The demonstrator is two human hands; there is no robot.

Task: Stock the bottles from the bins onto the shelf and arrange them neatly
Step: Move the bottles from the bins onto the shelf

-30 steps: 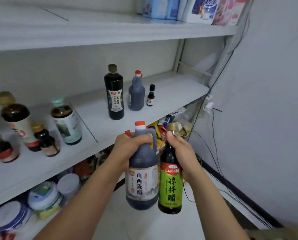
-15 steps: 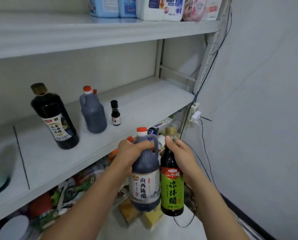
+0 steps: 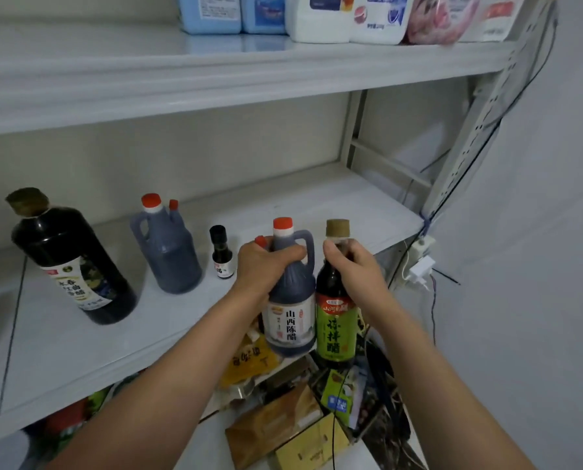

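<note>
**A:** How far had we got with the stocking?

**B:** The white middle shelf (image 3: 300,205) was mostly bare. Three bottles stood upright in a loose row on its left part. The biggest was a large dark bottle (image 3: 76,262) with a gold cap, furthest left. Next to it stood a red-capped jug (image 3: 168,252) of dark liquid.

**A:** And what were we carrying?

**B:** Two more bottles, held up side by side in front of the shelf's front edge, neither set down. Our left hand (image 3: 263,262) was wrapped round the neck of a handled vinegar jug (image 3: 288,317), fingers curled tight below its red cap. Our right hand (image 3: 354,266) gripped the shoulder of a slimmer green-labelled bottle (image 3: 336,320), thumb and fingers closed round it.

**A:** And the third one on the shelf?

**B:** A tiny dark bottle (image 3: 221,256), just right of the red-capped jug and just left of our left hand.

**A:** So what was left?

**B:** As we judged it, the job was early on. Both held bottles needed a place on the open right stretch, and the uneven row needed straightening. Any stock waiting elsewhere was out of view, so we could not tell how much remained.
</note>
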